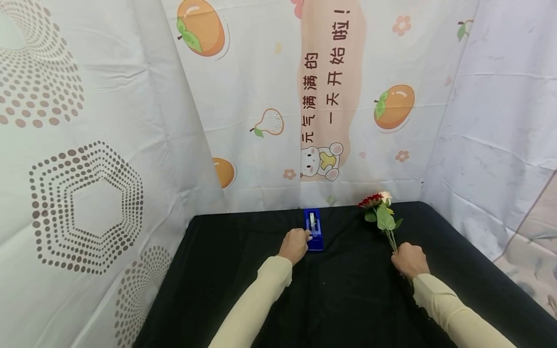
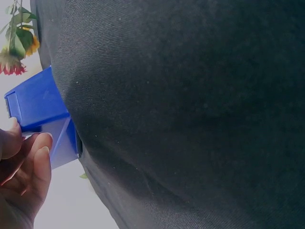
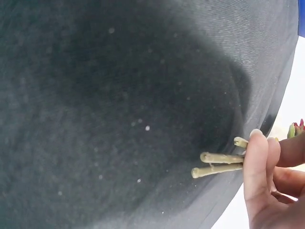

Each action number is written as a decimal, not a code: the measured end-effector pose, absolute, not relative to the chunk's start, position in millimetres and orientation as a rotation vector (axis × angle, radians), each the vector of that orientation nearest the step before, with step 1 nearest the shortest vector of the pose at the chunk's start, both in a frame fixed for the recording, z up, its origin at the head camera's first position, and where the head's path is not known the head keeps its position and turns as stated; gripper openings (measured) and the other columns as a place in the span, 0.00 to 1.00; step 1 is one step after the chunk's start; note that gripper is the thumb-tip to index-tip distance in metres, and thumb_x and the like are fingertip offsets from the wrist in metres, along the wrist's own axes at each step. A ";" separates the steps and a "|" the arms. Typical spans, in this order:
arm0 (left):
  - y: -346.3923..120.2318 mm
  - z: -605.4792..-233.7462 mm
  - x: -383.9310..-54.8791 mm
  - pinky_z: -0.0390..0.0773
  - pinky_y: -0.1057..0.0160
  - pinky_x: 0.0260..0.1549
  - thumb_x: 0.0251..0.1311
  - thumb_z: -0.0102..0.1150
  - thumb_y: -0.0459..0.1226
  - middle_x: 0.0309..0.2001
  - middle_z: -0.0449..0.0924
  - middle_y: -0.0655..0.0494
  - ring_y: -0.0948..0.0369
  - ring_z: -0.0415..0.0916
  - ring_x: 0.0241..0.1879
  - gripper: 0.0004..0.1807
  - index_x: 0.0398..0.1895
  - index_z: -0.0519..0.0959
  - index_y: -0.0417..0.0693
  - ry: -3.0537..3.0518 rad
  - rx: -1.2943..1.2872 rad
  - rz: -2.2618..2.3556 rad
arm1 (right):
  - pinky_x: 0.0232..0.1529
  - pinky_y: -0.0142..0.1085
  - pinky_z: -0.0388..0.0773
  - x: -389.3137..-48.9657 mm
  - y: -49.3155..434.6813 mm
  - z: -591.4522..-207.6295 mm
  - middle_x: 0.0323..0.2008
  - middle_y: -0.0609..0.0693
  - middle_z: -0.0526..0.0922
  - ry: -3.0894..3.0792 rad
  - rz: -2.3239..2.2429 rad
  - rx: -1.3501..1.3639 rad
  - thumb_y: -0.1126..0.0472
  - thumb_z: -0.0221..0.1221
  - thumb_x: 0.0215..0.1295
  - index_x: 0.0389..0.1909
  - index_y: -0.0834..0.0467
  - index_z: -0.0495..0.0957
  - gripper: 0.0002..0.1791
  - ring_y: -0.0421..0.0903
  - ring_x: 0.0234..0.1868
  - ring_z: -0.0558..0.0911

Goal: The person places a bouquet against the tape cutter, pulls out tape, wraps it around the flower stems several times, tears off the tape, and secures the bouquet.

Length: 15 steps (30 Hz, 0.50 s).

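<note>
A blue tape dispenser [image 1: 316,238] stands upright on the black cloth near the back edge. My left hand [image 1: 295,245] is at its near left side, and the thumb [image 2: 10,138] and curled fingers pinch its edge in the left wrist view. On the right, my right hand [image 1: 410,261] grips a small bunch of flowers [image 1: 385,216] by the stems. The bunch has a red bloom, a pale one, a bit of yellow and green leaves, and its heads point away from me. Cut stem ends [image 3: 221,158] stick out past the fingers in the right wrist view.
Black cloth [image 1: 348,299] covers the table. A white curtain with fruit prints [image 1: 261,72] hangs right behind the back edge. Patterned white curtains stand along the left [image 1: 100,193] and right [image 1: 491,135] sides.
</note>
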<state>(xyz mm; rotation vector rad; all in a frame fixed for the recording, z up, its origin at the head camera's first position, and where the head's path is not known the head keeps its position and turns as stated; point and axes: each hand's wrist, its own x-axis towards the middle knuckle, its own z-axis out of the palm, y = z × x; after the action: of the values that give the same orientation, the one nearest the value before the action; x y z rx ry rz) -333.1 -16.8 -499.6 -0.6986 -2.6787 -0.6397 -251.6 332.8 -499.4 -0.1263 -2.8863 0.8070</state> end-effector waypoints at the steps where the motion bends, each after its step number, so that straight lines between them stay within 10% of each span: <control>1: -16.8 -499.6 -332.9 0.69 0.71 0.23 0.75 0.57 0.35 0.23 0.73 0.58 0.69 0.69 0.23 0.10 0.35 0.84 0.45 -2.685 -0.693 -0.647 | 0.19 0.41 0.75 -250.7 332.8 -499.0 0.15 0.52 0.75 -2.888 0.811 -0.124 0.65 0.51 0.68 0.16 0.58 0.71 0.17 0.46 0.13 0.77; 15: -15.3 -498.1 -332.9 0.70 0.71 0.23 0.75 0.57 0.35 0.24 0.75 0.59 0.69 0.70 0.24 0.09 0.36 0.85 0.45 -2.712 -0.681 -0.643 | 0.19 0.41 0.75 -249.5 336.3 -502.5 0.14 0.52 0.76 -2.920 0.804 -0.143 0.67 0.52 0.71 0.18 0.60 0.74 0.18 0.46 0.14 0.77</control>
<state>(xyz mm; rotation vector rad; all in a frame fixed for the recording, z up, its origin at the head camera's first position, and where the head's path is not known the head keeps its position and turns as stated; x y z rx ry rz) -332.9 -15.3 -498.1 -0.6805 -2.7115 -0.6434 -249.5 336.3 -502.5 -0.1433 -2.9203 0.8043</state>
